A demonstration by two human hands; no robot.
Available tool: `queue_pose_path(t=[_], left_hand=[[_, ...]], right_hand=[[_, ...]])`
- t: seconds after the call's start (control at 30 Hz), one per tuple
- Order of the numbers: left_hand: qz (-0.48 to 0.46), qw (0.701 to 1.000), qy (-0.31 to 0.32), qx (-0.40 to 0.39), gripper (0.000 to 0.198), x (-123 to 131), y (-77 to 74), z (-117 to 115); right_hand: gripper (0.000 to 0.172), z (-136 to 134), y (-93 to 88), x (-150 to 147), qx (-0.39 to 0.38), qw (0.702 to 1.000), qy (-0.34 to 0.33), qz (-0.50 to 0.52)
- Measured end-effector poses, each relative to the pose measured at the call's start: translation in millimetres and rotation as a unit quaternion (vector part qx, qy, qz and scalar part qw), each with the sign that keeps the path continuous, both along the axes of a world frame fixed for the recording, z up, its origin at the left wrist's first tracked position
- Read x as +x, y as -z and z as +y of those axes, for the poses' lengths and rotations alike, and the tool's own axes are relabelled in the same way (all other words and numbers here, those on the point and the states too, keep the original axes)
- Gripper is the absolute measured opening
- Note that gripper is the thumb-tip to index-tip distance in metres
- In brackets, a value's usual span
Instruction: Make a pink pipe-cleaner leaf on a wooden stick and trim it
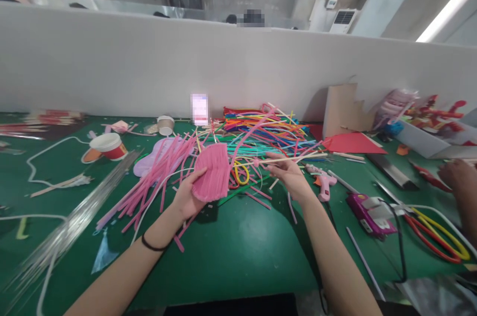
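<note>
My left hand (pixel 188 197) is closed on the edge of a rounded pink panel (pixel 213 172), which looks built of pink pipe cleaners laid side by side, and holds it above the table. To the right, my right hand (pixel 292 177) pinches a long cream pipe cleaner (pixel 312 156) between thumb and fingers. The cream one runs left toward the panel, where a small pink knot (pixel 256 162) shows on it. A long pink pipe cleaner (pixel 250 132) arches up from the panel's right edge. Loose pink pipe cleaners (pixel 149 189) lie left of the panel.
Behind my hands is a pile of coloured pipe cleaners (pixel 276 127). A pink glue gun (pixel 326 186), purple power strip (pixel 368 214) and scissors (pixel 434 236) lie right. Wire bundle (pixel 85 206) and paper cup (pixel 109 147) are left. Another person's hand (pixel 458 174) is at far right.
</note>
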State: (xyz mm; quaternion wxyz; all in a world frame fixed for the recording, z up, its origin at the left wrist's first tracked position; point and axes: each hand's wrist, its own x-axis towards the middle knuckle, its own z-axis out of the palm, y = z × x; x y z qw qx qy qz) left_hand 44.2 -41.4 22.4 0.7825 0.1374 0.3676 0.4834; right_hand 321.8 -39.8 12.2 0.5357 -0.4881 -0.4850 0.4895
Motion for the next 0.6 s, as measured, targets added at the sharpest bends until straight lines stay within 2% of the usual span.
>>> queue_pose_path(t=[0.13, 0.23, 0.33, 0.43, 0.53, 0.6], left_hand=[[-0.022, 0.999, -0.030, 0.013, 0.019, -11, 3.1, 9], [-0.050, 0.996, -0.059, 0.038, 0.015, -20, 5.4, 14], [-0.065, 0.994, -0.078, 0.046, 0.015, -24, 5.5, 16], [-0.064, 0.994, -0.077, 0.047, 0.015, -24, 3.9, 16], [-0.059, 0.995, -0.070, 0.051, 0.014, -23, 2.0, 14], [-0.052, 0.995, -0.066, 0.050, 0.014, -24, 1.1, 13]], right_hand=[[0.041, 10, 9.0, 12, 0.040, 0.992, 0.026, -0.120], [0.033, 14, 16.4, 4, 0.085, 0.973, 0.057, -0.205], [0.034, 14, 21.7, -10, 0.126, 0.954, 0.075, -0.262], [0.036, 13, 25.2, -20, 0.181, 0.916, 0.046, -0.355], [0.027, 9, 22.4, -26, 0.237, 0.871, 0.026, -0.430], [0.024, 4, 13.4, -27, 0.265, 0.866, 0.050, -0.420]])
